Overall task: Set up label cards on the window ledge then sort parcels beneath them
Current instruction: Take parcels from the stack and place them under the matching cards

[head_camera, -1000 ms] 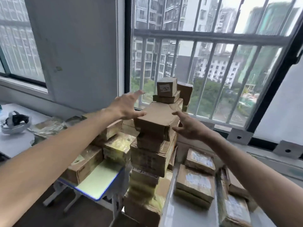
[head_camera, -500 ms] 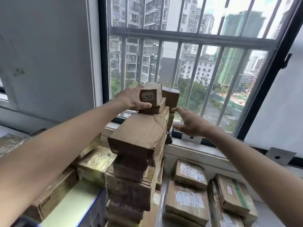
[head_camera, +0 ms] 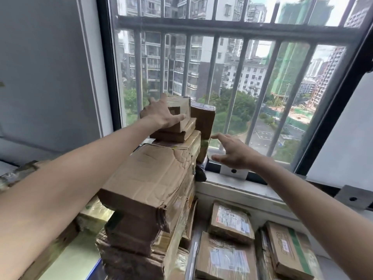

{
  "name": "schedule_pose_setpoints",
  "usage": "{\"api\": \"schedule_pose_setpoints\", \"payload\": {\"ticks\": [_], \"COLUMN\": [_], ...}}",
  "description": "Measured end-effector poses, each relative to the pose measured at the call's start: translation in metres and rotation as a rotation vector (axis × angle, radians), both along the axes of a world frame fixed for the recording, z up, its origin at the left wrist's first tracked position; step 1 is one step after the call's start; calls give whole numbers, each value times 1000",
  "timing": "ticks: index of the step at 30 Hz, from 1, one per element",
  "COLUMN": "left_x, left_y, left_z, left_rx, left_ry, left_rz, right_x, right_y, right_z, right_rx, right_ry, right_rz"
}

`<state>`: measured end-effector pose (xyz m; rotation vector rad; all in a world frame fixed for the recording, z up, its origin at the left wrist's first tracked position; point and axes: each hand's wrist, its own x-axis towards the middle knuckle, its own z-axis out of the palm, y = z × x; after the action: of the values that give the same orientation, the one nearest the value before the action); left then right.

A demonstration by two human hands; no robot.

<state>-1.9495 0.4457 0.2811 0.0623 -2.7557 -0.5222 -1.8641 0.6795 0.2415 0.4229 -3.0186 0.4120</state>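
Before the barred window [head_camera: 232, 77], a tall stack of parcels [head_camera: 153, 184] rises past the window ledge [head_camera: 242, 186]. Left hand [head_camera: 159, 115] grips the topmost small box [head_camera: 180, 109], fingers curled round it; right hand [head_camera: 235, 151] hovers beside the stack, fingers spread.

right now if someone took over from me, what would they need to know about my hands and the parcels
Left hand: lies over the small top box on the tall stack, thumb on its front; a firm grip cannot be confirmed.
Right hand: open, holds nothing, in the air near the stack's right side, above the window ledge.
Parcels: more lie flat below the ledge, such as a labelled parcel and one with a green stripe.
Done: no label cards are visible on the ledge.
Left: set up the cards, then sort the parcels beneath them.
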Motion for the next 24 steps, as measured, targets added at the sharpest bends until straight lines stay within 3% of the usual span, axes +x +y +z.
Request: {"api": "schedule_pose_setpoints", "payload": {"ticks": [5, 12, 17, 24], "left_x": [2, 14, 40, 80], "left_y": [6, -14, -31, -32], "left_z": [1, 14, 15, 6], "left_rx": [97, 156, -86, -167], "left_ry": [55, 155, 297, 328], "left_rz": [-27, -312, -695, -947], "right_x": [-1, 7, 15, 53], "right_y": [-1, 2, 1, 1], "right_z": [-2, 5, 21, 30], "right_rx": [-16, -37, -265, -203], "right_ry": [18, 67, 347, 551], "right_rz": [16, -8, -35, 101]}}
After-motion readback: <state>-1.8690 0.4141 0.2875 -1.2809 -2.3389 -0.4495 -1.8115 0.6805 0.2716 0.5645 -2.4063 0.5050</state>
